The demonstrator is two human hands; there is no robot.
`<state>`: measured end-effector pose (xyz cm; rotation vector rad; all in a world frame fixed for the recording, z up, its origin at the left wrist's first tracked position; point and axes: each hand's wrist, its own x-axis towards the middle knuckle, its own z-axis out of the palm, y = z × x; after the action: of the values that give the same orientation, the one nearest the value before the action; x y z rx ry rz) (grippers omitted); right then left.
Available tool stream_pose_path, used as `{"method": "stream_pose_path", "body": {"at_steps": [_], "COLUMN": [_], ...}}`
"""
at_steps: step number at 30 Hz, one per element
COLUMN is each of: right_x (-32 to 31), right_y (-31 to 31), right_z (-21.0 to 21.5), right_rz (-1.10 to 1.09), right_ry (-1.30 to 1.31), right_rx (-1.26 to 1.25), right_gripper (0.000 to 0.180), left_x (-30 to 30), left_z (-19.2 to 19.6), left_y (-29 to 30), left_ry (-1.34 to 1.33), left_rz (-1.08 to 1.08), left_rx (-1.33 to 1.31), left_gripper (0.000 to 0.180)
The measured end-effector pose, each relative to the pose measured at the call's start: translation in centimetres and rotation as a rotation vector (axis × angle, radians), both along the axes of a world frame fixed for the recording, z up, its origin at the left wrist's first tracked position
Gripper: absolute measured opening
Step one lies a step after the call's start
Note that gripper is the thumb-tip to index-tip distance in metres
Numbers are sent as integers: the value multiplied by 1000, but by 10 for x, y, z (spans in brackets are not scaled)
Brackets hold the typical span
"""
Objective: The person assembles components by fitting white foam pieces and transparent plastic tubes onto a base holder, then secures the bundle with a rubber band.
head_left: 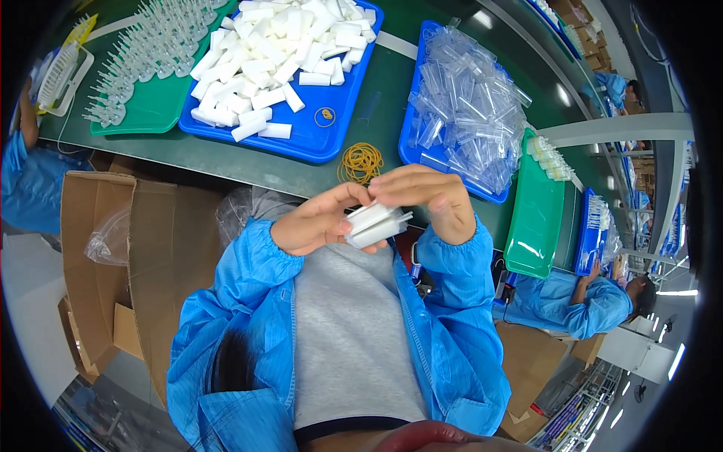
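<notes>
White bundle (369, 224), seemingly a few white blocks with clear plastic around them, sits at the centre of the frame, tilted in the left hand. At the upper left, clear stemmed pieces (154, 49) stand on a green tray (143, 119); right of them, loose white blocks (263, 68) heap on a blue tray (320, 139) on the desk (248, 164). Centre-left, the left hand (316, 222) pinches the bundle between thumb and fingers. It looks light; the white parts are probably soft, the clear plastic thin, slick and easily creased, so a gentle hold along the long sides seems best. Yellow rubber bands (361, 163) lie just above. Centre-right, the right hand (433, 197) arches loosely over the bundle's upper edge; whether it grips, I cannot tell. Clear tubes (471, 105), likely slippery, pile at the upper right.
</notes>
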<state>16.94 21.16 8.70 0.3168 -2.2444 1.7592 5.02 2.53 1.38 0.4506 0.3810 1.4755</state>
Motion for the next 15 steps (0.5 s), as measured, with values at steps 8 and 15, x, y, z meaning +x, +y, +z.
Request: {"method": "stream_pose_path", "body": {"at_steps": [8,15], "right_x": [-25,-46], "right_y": [3,-4], "right_z": [-7,-26], "right_rz": [-441,-298], "right_ry": [58,-15], "right_rx": [976,1098], "right_gripper": [24,14], "left_x": [-1,-2], "left_z": [17,18], "left_y": [-4,-6], "left_ry": [105,325], "left_rz": [186,432], "left_rx": [-38,-192], "left_gripper": [83,42]}}
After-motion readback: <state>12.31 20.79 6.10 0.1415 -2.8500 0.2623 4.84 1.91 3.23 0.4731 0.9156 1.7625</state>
